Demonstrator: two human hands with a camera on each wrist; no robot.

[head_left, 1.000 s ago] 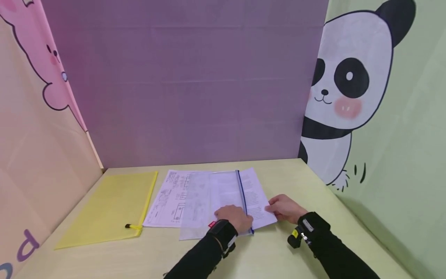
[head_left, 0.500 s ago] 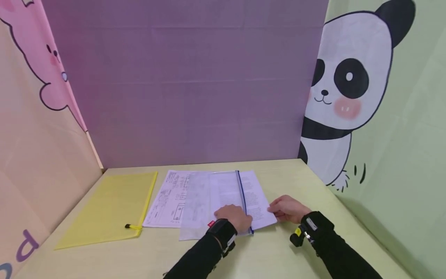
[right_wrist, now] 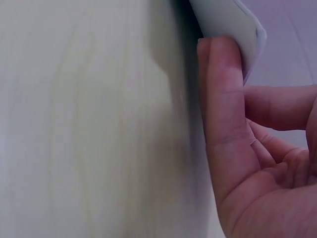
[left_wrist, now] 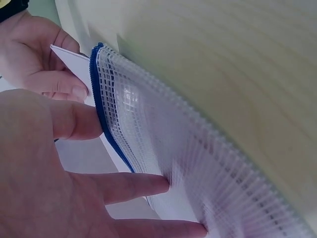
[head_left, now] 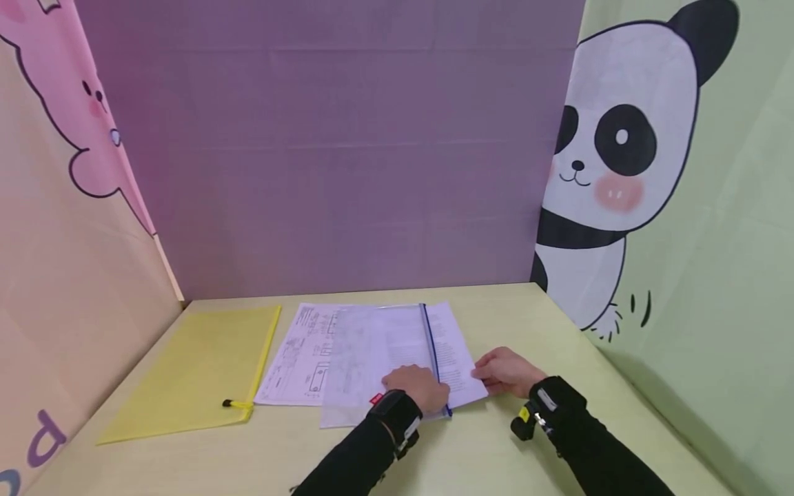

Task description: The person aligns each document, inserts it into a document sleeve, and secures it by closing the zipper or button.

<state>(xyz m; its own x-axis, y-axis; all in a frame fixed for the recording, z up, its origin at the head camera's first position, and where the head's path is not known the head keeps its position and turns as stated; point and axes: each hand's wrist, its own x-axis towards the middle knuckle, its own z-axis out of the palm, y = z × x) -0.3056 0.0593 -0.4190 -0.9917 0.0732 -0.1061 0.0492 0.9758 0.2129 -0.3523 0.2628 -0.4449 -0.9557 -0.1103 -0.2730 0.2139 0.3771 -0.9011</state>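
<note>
A clear mesh zip pouch (head_left: 353, 396) with a blue zip edge (head_left: 429, 337) lies mid-table. White printed papers (head_left: 455, 372) stick out of its right side, and text shows through the pouch. My left hand (head_left: 417, 387) holds the pouch at its near right part. In the left wrist view its thumb meets the blue edge, while two fingers press into the mesh (left_wrist: 148, 124); the thumb's tip is partly hidden. My right hand (head_left: 509, 372) pinches the papers' near right corner. The right wrist view shows the stack (right_wrist: 233, 29) between thumb and fingers, slightly above the tabletop.
Another printed sheet (head_left: 298, 358) lies partly under the pouch's left side. Further left is a yellow zip folder (head_left: 192, 372) with a black-tipped pull (head_left: 227, 402). A purple backdrop (head_left: 353, 151) stands behind the pale table (head_left: 248, 461); patterned panels flank it.
The right hand and the papers' corner have shifted slightly left, toward the pouch, since half a second ago. The left hand and the pouch have barely moved.
</note>
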